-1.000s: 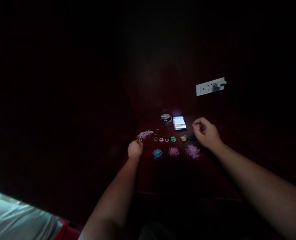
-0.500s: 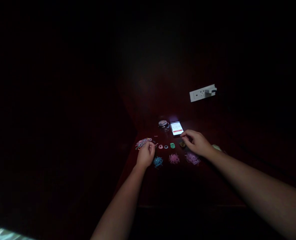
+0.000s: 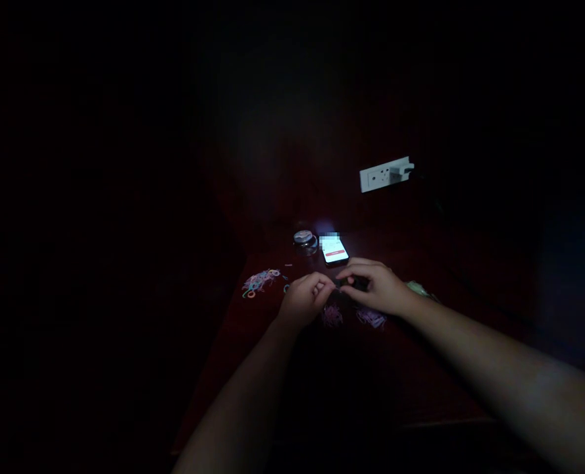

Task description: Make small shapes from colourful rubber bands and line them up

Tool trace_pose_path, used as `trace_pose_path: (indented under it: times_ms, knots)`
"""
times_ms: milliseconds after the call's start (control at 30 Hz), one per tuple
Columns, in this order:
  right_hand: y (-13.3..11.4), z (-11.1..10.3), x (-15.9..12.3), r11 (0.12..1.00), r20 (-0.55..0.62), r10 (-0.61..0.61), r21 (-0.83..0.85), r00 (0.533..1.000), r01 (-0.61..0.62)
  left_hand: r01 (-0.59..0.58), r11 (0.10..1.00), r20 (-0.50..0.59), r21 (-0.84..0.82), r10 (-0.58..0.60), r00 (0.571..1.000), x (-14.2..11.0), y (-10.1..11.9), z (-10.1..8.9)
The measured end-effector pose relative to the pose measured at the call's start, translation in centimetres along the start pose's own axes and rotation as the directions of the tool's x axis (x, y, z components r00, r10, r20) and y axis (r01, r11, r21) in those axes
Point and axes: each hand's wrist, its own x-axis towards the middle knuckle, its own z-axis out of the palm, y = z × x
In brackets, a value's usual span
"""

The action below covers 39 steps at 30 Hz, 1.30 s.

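Note:
In the head view my left hand [image 3: 306,300] is closed in a pinch over the middle of the dark red table [image 3: 253,342]. Whatever small thing its fingertips hold is too dim to name. My right hand [image 3: 378,288] bends its thumb and forefinger toward the left fingertips, almost touching them; anything between them cannot be made out. Below the hands lie a pile of pink bands [image 3: 332,316] and a pile of purple bands [image 3: 371,317]. A mixed pile of coloured bands [image 3: 261,282] is left of my left hand, which covers other small bands.
A lit phone [image 3: 335,251] lies behind my hands, beside a small clear jar [image 3: 305,243] with a pale lid. Pale green bands [image 3: 419,288] lie past my right wrist. A white socket strip [image 3: 385,175] with a plug is on the wall.
My left hand has moved right, from beside the mixed pile to my right hand's fingertips, over the small coloured rings. The view has shifted, so the table things sit further left.

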Motion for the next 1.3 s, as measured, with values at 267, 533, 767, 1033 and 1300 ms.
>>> trace_pose_path:
  times_ms: [267,533,767,1033,1300]
  knots:
    - [-0.3,-0.3,0.0,0.999,0.041,-0.032,0.015,0.999,0.032,-0.029,0.999,-0.041,-0.032,0.027,0.999,0.0,0.2,-1.2]
    - [-0.4,-0.4,0.0,0.998,0.041,-0.056,0.016,0.998,0.055,-0.047,0.998,-0.013,-0.028,0.046,0.999,-0.1,0.5,-1.4]
    - [-0.4,-0.4,0.0,0.999,0.043,-0.049,0.02,0.998,0.048,-0.061,0.998,-0.006,-0.012,0.061,0.998,-0.1,0.3,-1.2]
    - [-0.3,-0.4,0.0,0.999,0.046,-0.04,0.025,0.998,0.039,-0.111,0.992,0.023,-0.056,0.112,0.993,-0.3,0.0,-1.0]
    - [-0.5,-0.3,0.0,0.998,0.064,-0.025,0.056,0.998,0.021,-0.136,0.991,0.041,-0.018,0.136,0.99,-0.3,0.1,-1.1]
